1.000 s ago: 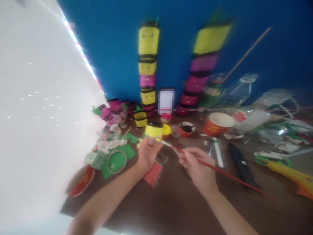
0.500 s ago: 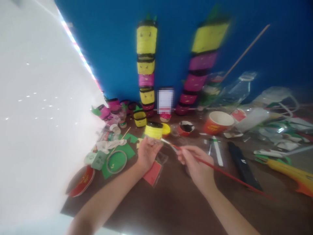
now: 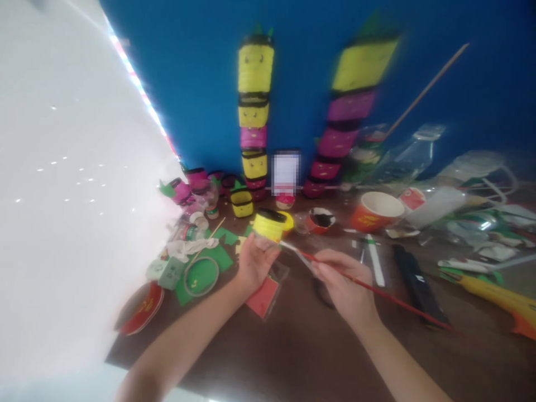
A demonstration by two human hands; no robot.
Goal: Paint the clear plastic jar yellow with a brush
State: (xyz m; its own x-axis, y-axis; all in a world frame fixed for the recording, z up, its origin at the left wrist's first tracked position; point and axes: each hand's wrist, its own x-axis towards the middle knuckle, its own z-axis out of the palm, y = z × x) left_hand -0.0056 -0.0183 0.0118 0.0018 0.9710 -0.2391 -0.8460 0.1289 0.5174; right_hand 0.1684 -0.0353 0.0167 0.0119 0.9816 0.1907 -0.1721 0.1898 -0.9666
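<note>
My left hand (image 3: pixel 258 261) is closed round the lower part of a small yellow cup (image 3: pixel 269 226) with a black rim, which tilts a little to the right. A strip near its base looks clear, without yellow. In my right hand (image 3: pixel 344 282) is a long red paintbrush (image 3: pixel 387 296), gripped like a pen. Its pale tip meets or nearly touches the cup's lower right side. Just behind the cup shows part of a yellow round container (image 3: pixel 288 221). A red paper cup with dark paint (image 3: pixel 321 220) stands to the right of it.
Stacked yellow and pink cups (image 3: pixel 255 67) rise against the blue wall. A large red paper cup (image 3: pixel 377 211), a black pouch (image 3: pixel 419 285) and a yellow glue gun (image 3: pixel 494 293) lie right. Left are green sheets (image 3: pixel 226 259), a tape roll (image 3: pixel 201 276) and a red bowl (image 3: pixel 142 307).
The yellow cup has tipped slightly to the right in my left hand. My right hand with the paintbrush has shifted a little to the right. The whole view has moved slightly.
</note>
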